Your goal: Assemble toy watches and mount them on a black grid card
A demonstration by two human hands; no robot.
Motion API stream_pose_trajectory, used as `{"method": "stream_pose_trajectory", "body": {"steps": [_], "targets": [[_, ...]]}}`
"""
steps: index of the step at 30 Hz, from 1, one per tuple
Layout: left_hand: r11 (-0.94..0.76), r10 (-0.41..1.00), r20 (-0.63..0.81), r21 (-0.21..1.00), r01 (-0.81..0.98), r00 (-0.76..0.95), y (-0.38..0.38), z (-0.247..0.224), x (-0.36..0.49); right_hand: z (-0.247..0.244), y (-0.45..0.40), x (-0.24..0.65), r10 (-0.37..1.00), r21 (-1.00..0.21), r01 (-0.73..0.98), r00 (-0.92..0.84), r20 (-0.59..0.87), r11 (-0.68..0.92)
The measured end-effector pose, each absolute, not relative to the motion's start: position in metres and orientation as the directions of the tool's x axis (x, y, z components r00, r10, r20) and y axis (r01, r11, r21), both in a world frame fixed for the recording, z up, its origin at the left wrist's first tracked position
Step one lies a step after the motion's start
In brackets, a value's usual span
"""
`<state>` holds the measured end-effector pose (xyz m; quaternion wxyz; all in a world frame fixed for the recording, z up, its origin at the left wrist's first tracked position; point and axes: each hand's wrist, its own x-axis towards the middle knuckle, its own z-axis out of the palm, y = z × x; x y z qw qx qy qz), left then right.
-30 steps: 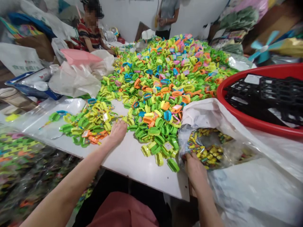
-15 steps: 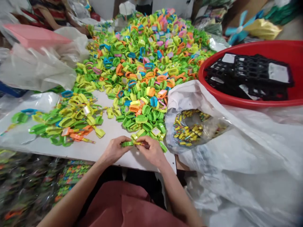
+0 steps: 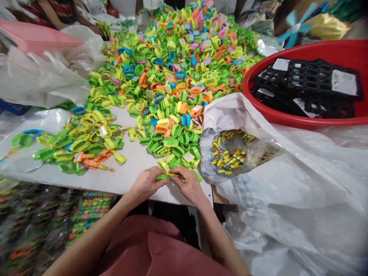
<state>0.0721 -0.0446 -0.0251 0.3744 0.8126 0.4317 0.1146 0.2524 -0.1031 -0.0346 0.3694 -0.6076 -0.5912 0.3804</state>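
My left hand pinches a green plastic toy watch at the table's front edge. Close beside it, my right hand grips a thin yellow-and-red patterned tube. The tube's left end meets the watch, but my fingers hide whether it is inside. Loose yellow and green watches lie just beyond my fingers, at the foot of a large multicoloured heap. To the left is a smaller pile of watches, some with patterned tubes attached. Yellow-tipped tubes fill an opened bag on the right.
A red basin with black plastic trays stands at the right. White plastic sheeting drapes below it. A pink lid rests on a plastic bag at the left. Another person's arm reaches in at the back left.
Both hands have shifted slightly right in the picture and come closer together. The tube and the green watch are nearer each other. My view has tilted slightly.
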Motion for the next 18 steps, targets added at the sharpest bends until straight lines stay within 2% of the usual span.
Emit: {"method": "stream_pose_trajectory", "body": {"steps": [4, 8, 14, 18], "targets": [[-0.368, 0.778, -0.211, 0.611, 0.701, 0.592, -0.053, -0.03, 0.074, -0.042, -0.112, 0.254, 0.998, -0.889, 0.458, -0.036, -0.05, -0.028], [-0.381, 0.777, -0.215, 0.587, 0.714, 0.592, -0.058, -0.04, 0.074, -0.052, -0.118, 0.255, 0.997, -0.906, 0.418, -0.01, -0.079, -0.068], [-0.461, 0.771, -0.192, 0.491, 0.74, 0.608, -0.073, -0.059, 0.066, -0.038, -0.118, 0.255, 0.97, -0.866, 0.498, -0.181, -0.163, -0.053], [-0.505, 0.77, -0.166, 0.431, 0.748, 0.616, -0.092, -0.068, 0.064, -0.026, -0.115, 0.25, 0.917, -0.878, 0.468, -0.3, -0.265, -0.1]]}}
